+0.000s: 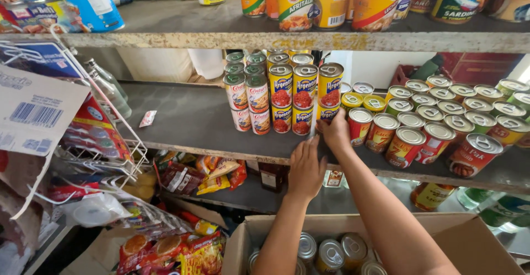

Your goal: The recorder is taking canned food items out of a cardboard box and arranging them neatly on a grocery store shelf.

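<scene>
My right hand (335, 131) reaches onto the middle shelf (187, 121) and touches the lower can of a two-high stack of blue, yellow and red cans (329, 94). My left hand (306, 167) rests flat with its fingers on the shelf's front edge, just below the stacked cans (292, 97), holding nothing. Whether the right hand grips the can or only presses against it is hidden by the fingers. Below my arms stands an open cardboard box (251, 236) with several silver-topped cans (330, 253) inside.
Rows of short cans (441, 121) fill the shelf's right side. Taller cans and pouches (331, 2) line the top shelf. A wire rack with packets (94, 137) hangs at left. Snack bags (176, 253) lie below. A small sachet (147, 118) sits on the shelf.
</scene>
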